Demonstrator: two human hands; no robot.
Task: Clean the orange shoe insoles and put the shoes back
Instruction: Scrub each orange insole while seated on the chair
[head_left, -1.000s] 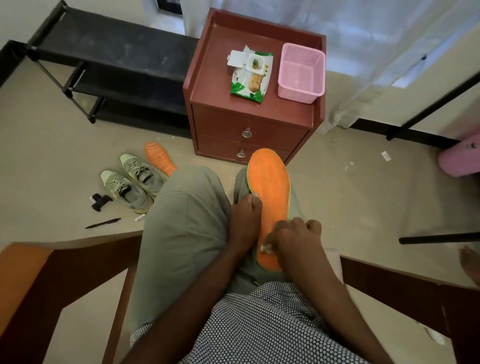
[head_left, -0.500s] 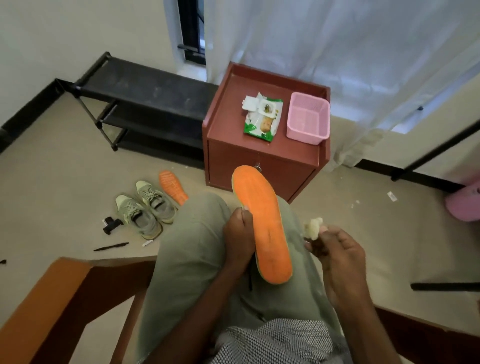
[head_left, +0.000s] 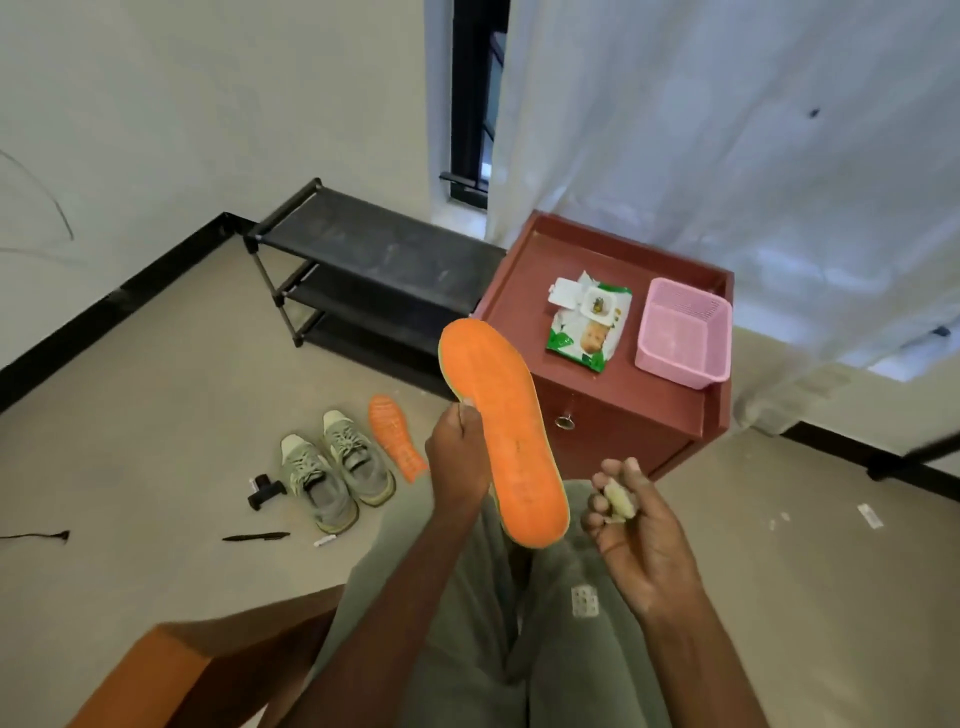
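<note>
Two insoles (head_left: 501, 436) (head_left: 396, 437), two shoes (head_left: 335, 470), perhaps one wipe (head_left: 619, 503)

Insole (head_left: 506, 441): matt orange foam, fine-grained top. Shoes (head_left: 337, 470): grey-green mesh cloth, pale rubber soles. Desk (head_left: 613, 415): reddish wood, semi-gloss. Basket (head_left: 683, 332): pink perforated plastic. Wipes pack (head_left: 589, 327): glossy plastic film. Rack (head_left: 374, 275): black, prob. metal tubes w/ cloth shelves.

A pink basket (head_left: 683, 332) sits on a red-brown cabinet (head_left: 524, 291); a black pen (head_left: 255, 537) lies on the floor.
</note>
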